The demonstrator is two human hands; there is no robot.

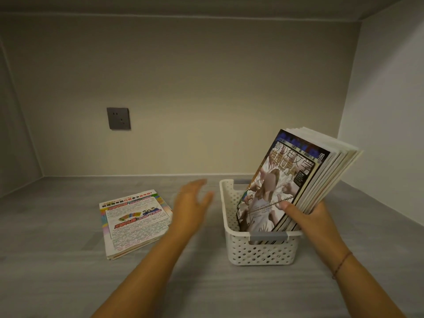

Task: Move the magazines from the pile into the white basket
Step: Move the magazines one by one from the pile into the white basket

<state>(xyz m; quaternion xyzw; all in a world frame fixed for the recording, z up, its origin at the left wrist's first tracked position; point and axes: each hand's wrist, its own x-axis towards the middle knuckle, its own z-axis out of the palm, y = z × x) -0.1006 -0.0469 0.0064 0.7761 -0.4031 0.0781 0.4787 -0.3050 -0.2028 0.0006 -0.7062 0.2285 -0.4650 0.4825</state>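
- Most magazines [305, 180] are stood tilted in the white basket [259, 251], gripped by the right hand [307, 219].
- A small pile [135, 221] is left flat on the surface, left of the basket.
- The left hand [190, 203] is spread, nothing held, between the two.

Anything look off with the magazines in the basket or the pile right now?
The magazines in the white basket stand on end, leaning right and fanned at the top, rising well above its rim; the right hand grips them. The pile lies flat. No damage shows.
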